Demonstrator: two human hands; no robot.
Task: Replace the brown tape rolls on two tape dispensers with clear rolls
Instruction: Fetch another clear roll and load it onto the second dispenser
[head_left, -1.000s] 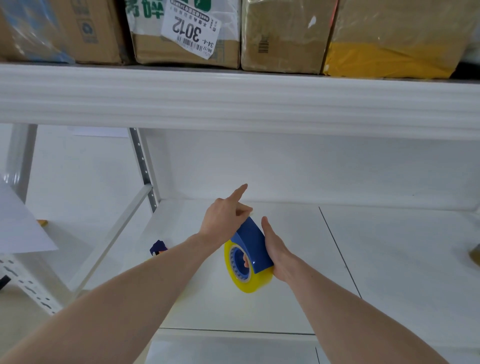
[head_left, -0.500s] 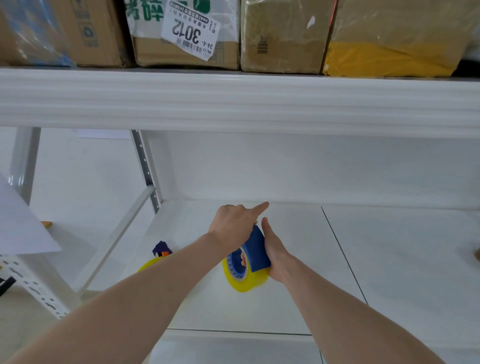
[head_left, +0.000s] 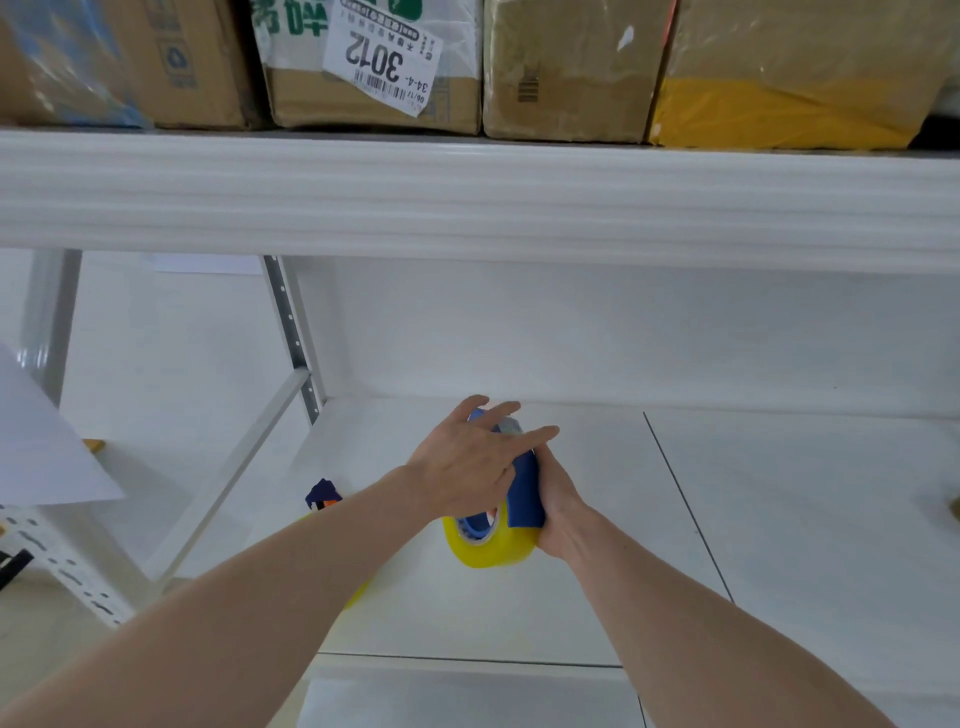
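A blue tape dispenser (head_left: 525, 493) carries a yellowish clear tape roll (head_left: 491, 548) and is held above the white lower shelf (head_left: 597, 571). My right hand (head_left: 556, 504) grips it from the right side. My left hand (head_left: 467, 467) lies over its top and left, fingers spread across the blue body and a grey part at the front. A second blue dispenser (head_left: 322, 496) with a yellowish roll (head_left: 358, 592) lies on the shelf to the left, mostly hidden behind my left forearm.
A thick white shelf beam (head_left: 478, 202) runs overhead, with several cardboard boxes (head_left: 374, 62) on it. A perforated white upright (head_left: 291, 338) and a diagonal brace stand at the left. A white sheet (head_left: 47, 452) hangs at far left.
My left hand went from pointing with one finger beside the dispenser to lying flat over its top. The dispenser has shifted slightly away from me.
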